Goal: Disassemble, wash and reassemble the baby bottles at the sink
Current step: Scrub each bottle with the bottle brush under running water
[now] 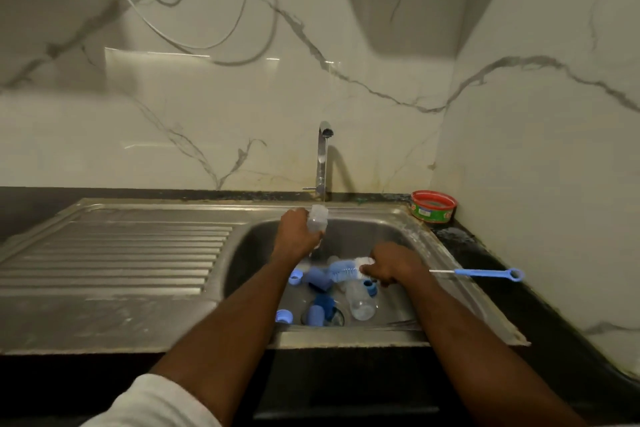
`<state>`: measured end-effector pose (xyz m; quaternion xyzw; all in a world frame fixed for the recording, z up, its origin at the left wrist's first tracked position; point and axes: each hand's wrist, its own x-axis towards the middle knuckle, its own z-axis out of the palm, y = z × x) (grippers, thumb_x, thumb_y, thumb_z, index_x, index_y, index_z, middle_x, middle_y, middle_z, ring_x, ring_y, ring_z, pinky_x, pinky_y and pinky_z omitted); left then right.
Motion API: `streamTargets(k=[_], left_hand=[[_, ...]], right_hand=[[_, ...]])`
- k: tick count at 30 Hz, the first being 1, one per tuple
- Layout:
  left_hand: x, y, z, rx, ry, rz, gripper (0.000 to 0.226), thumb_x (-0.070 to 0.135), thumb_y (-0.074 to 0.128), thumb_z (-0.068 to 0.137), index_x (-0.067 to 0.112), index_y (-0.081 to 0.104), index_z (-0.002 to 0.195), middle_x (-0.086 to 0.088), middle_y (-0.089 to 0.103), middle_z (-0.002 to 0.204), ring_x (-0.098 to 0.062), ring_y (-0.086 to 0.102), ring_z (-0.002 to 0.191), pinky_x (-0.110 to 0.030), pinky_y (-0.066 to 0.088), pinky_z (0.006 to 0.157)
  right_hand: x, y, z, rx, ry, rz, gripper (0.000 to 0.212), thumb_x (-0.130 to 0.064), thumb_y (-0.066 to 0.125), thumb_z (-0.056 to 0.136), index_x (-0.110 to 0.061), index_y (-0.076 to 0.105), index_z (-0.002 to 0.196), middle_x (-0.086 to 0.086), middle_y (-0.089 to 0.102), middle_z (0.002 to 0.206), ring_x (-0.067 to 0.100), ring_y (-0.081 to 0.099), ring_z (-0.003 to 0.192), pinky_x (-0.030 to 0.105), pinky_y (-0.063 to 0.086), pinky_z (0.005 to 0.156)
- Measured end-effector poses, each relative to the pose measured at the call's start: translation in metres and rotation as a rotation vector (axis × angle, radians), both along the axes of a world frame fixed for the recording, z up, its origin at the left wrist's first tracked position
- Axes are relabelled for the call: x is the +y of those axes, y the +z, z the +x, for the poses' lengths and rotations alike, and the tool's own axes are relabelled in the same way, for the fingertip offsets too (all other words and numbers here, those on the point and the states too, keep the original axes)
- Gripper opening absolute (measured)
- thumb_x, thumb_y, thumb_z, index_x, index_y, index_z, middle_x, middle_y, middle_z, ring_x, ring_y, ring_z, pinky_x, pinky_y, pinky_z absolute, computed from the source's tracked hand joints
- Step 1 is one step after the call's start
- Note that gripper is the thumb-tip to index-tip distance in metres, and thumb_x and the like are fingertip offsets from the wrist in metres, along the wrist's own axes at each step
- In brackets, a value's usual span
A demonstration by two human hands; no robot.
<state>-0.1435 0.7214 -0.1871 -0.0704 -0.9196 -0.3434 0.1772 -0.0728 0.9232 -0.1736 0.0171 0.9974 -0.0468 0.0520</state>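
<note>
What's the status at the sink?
Left hand grips bottle under tap. Right hand grips brush. Loose parts crowd sink.

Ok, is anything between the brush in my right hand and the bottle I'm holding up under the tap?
Nothing visible. The left hand holds the bottle near the tap; the right hand grips the bottle brush lower down. Only open space above the sink separates them.

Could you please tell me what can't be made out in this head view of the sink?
- Lower part of the bottle: the left hand wraps round it.
- Brush handle: inside the right hand.
- Drain: blue parts lie over it.
- Tub label: too small to read.
- Whether the tap runs: too blurred.
</note>
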Motion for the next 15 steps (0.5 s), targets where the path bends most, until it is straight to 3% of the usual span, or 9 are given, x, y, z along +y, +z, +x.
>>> streamTargets(k=[3, 8, 15], left_hand=[[0.011, 0.009, 0.015, 0.005, 0.046, 0.094, 0.041, 0.041, 0.078, 0.085, 0.021, 0.064, 0.118, -0.001, 0.069, 0.112, -0.018, 0.065, 0.101, -0.033, 0.053, 0.088], [0.015, 0.0, 0.012, -0.029, 0.073, 0.023, 0.024, 0.037, 0.071, 0.092, 0.024, 0.063, 0.111, 0.007, 0.062, 0.099, -0.006, 0.053, 0.086, -0.026, 0.042, 0.079], [0.005, -0.011, -0.02, -0.017, 0.029, 0.12, 0.036, 0.037, 0.079, 0.086, 0.022, 0.065, 0.115, 0.0, 0.07, 0.11, -0.01, 0.063, 0.091, -0.023, 0.049, 0.079]], right_hand=[[0.005, 0.003, 0.009, 0.032, -0.008, 0.002, 0.035, -0.044, 0.057, 0.098, -0.015, 0.067, 0.115, 0.003, 0.073, 0.093, 0.016, 0.068, 0.074, 0.032, 0.057, 0.08], [0.01, 0.0, 0.004, 0.079, -0.016, -0.019, 0.042, -0.05, 0.054, 0.098, -0.016, 0.064, 0.121, 0.005, 0.07, 0.112, 0.019, 0.068, 0.094, 0.034, 0.054, 0.084], [0.011, -0.003, -0.01, 0.106, 0.0, -0.033, 0.044, -0.055, 0.054, 0.098, -0.018, 0.063, 0.12, 0.004, 0.071, 0.112, 0.019, 0.069, 0.094, 0.037, 0.056, 0.088]])
